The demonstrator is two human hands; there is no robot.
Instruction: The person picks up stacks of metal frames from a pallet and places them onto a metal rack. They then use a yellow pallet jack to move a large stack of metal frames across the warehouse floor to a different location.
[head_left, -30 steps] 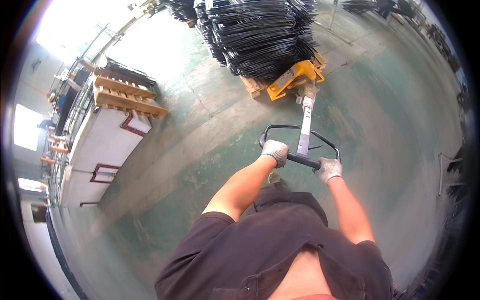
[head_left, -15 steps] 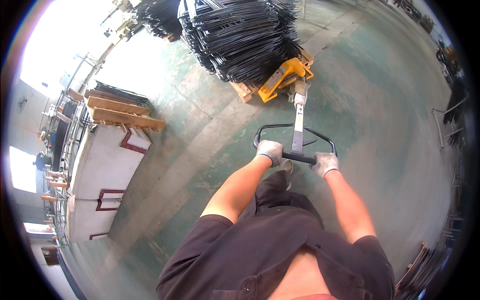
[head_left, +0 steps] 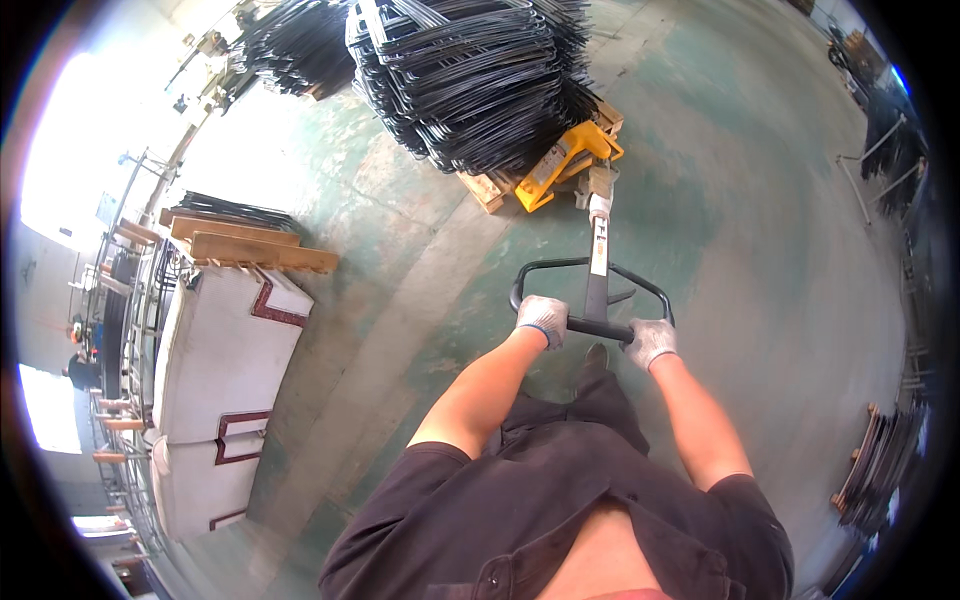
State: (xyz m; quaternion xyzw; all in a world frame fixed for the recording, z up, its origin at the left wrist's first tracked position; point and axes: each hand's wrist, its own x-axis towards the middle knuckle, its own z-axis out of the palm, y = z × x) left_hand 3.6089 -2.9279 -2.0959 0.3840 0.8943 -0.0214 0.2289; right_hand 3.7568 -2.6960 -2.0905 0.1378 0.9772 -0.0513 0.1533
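Both of my hands wear whitish knit work gloves and grip the black loop handle (head_left: pixel 590 326) of a yellow pallet jack (head_left: pixel 562 165). My left hand (head_left: pixel 544 318) is wrapped round the left part of the near bar. At its right end, my right hand (head_left: pixel 651 340) is closed round the handle. The tiller rises from the jack and tilts toward me. Beyond the yellow body stands a wooden pallet (head_left: pixel 484 190), carrying a tall pile of bent black metal frames (head_left: pixel 465 95). The forks are hidden beneath the load.
Large white blocks with dark red trim (head_left: pixel 225 350) stand at left, with wooden boards (head_left: pixel 262 250) and black rods on top. Another pile of black frames (head_left: pixel 295 50) is at far left. Metal racks line the left wall. Dark bundled frames (head_left: pixel 880 465) stand at the right edge.
The white blocks at left and the bundle at right sit lower in view, as I have moved backward. The pallet jack and load keep nearly the same place before me; both hands still grip the handle.
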